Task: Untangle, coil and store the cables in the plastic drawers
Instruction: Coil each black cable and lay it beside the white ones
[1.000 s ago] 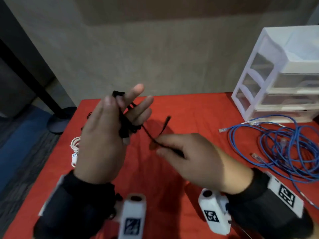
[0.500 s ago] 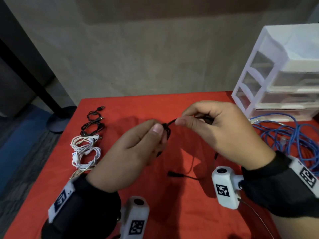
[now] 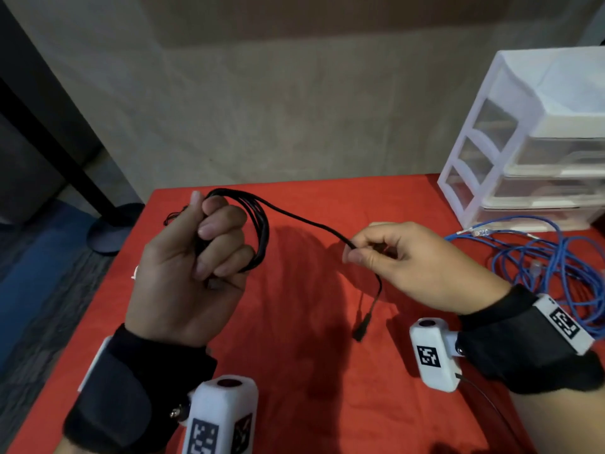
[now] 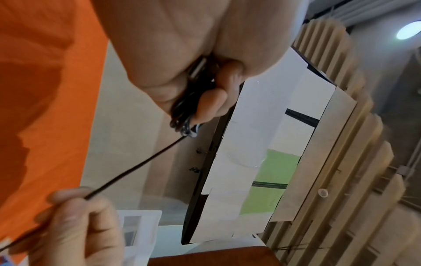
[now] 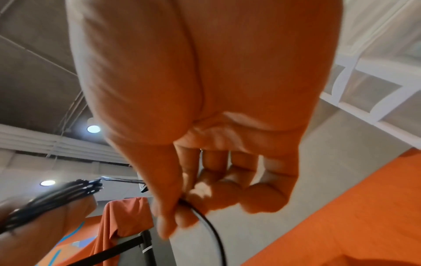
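Left hand (image 3: 193,263) fingers (image 3: 217,229) grip coiled black cable (image 3: 262,224); right hand (image 3: 409,263) pinches its tail.

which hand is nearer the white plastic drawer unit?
Right. The right hand, pinching the thin black cable, is near mid-table, left of the white plastic drawer unit at the table's far right; the left hand grips the coils farther left.

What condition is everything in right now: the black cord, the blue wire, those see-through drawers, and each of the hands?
Thin black cable: partly coiled, several loops gathered, loose tail with plug hanging.
Left hand: grips the black loops.
Right hand: pinches the cable's free stretch between thumb and forefinger.
Long blue network cable: loose tangled pile on the red tablecloth.
White plastic drawer unit: upright, visible drawers closed.
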